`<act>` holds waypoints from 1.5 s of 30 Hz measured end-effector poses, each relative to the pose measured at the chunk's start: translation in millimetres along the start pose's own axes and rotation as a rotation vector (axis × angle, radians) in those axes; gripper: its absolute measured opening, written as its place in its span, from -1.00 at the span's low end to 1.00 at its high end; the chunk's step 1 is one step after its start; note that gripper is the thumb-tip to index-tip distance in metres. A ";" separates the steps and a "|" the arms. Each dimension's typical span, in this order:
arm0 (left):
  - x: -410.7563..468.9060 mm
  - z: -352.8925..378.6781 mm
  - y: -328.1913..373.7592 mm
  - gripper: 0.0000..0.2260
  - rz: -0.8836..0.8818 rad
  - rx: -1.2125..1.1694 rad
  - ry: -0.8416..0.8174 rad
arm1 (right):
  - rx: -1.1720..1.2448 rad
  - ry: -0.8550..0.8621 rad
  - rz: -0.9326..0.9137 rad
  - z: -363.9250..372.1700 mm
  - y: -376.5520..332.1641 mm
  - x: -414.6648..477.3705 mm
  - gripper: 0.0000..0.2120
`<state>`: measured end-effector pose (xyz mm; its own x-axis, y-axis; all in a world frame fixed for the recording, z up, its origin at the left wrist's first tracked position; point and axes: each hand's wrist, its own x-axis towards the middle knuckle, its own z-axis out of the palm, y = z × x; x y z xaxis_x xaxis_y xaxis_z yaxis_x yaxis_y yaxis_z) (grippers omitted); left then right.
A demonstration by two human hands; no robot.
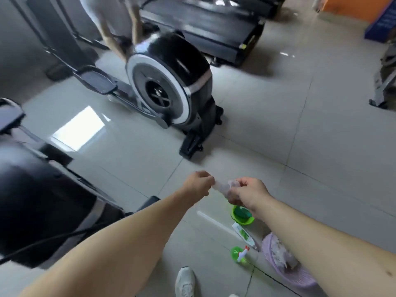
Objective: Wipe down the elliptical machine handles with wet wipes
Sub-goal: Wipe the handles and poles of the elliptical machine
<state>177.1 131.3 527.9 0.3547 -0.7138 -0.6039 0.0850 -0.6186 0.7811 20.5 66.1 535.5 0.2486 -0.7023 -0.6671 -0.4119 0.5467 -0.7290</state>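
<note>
Both hands were pinched on one wet wipe (224,187), left hand (198,182) and right hand (249,192) stretching it crosswise above the floor (300,129). Elliptical machine (169,86) stood ahead and leftward, handles out of view; left hand nearer.

Glossy grey tiled floor (278,103); blurred, perhaps a treadmill (203,24).

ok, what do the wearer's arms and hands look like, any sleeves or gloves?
Both forearms are bare right to the frame edge, no sleeves in view. The left hand and right hand carry no gloves, and no watch, band or ring is visible. Motion blur hides finer detail.
</note>
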 end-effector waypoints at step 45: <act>-487.3 -952.6 -221.8 -0.91 0.182 -0.333 0.862 | -0.430 -1.077 -0.549 997.4 -161.6 -454.7 -0.69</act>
<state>872.4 929.2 800.2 0.9441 -0.2191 -0.2464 0.1749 -0.3007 0.9375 848.5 751.9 803.6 0.9721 0.0439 -0.2304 -0.2293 -0.0279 -0.9729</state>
